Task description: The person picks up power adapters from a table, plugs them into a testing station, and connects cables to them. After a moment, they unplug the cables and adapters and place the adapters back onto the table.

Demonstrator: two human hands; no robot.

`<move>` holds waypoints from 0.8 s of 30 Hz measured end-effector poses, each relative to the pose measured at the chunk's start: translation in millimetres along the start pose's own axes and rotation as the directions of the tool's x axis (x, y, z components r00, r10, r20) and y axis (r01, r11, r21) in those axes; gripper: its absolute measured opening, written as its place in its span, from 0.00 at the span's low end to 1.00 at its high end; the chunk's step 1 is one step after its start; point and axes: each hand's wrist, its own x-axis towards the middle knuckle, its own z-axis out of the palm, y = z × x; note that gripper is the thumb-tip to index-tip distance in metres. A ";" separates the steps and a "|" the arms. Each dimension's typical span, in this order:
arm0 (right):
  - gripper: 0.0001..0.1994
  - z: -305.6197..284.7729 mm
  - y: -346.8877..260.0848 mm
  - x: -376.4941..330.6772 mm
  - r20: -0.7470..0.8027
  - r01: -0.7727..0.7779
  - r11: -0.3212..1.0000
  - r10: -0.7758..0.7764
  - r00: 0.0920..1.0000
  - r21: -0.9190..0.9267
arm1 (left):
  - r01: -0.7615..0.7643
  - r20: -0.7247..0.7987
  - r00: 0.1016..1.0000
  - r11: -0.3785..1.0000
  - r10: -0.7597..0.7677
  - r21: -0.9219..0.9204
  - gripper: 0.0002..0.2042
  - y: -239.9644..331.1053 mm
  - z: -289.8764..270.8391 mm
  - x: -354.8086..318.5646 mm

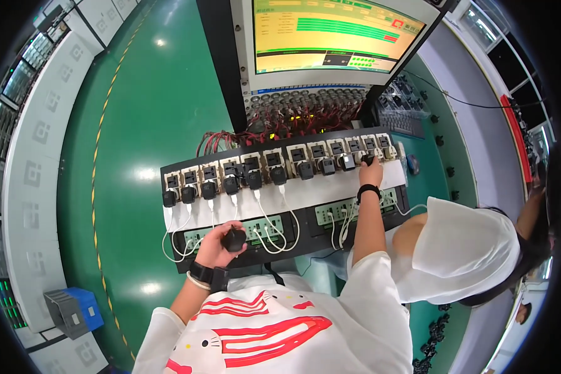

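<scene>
My left hand (214, 247) is closed round a black power adapter (235, 239), held above the green board strip (267, 224) at the front of the test rack. Farther right and away from me, my right hand (371, 172) grips another black power adapter (368, 160) at one of the white sockets near the right end of the row. Whether its pins sit fully in the socket is hidden. Several black power adapters (230, 185) are plugged along the row. White cables (260, 204) run from those on the left down to the green strip.
Behind the sockets are red wires (221, 142) and a lit monitor (340, 37). A person in a white cap (467, 252) is close on my right. A keyboard (402, 124) and mouse (412, 164) lie at the back right. Grey and blue bins (75, 310) stand left on the floor.
</scene>
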 end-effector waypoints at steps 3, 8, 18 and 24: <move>0.25 1.4 -13.3 -4.3 -0.011 0.084 0.989 -0.086 0.996 -0.120 | 0.042 0.079 0.996 0.987 -0.030 -0.153 0.13 2.9 11.5 -6.6; 0.28 -2.5 -23.1 1.0 0.072 0.007 0.973 0.010 0.997 -0.232 | -0.070 0.150 0.986 0.998 0.069 0.005 0.15 0.5 28.1 1.4; 0.25 -52.2 -82.8 -243.4 0.103 0.719 0.434 -0.884 0.456 0.543 | -0.505 0.195 0.844 0.619 0.500 0.602 0.27 -10.8 52.0 4.3; 0.31 -29.0 -66.3 -283.1 -0.063 0.735 0.380 -0.866 0.496 0.562 | -0.429 0.141 0.886 0.665 0.441 0.611 0.22 -22.4 68.9 11.7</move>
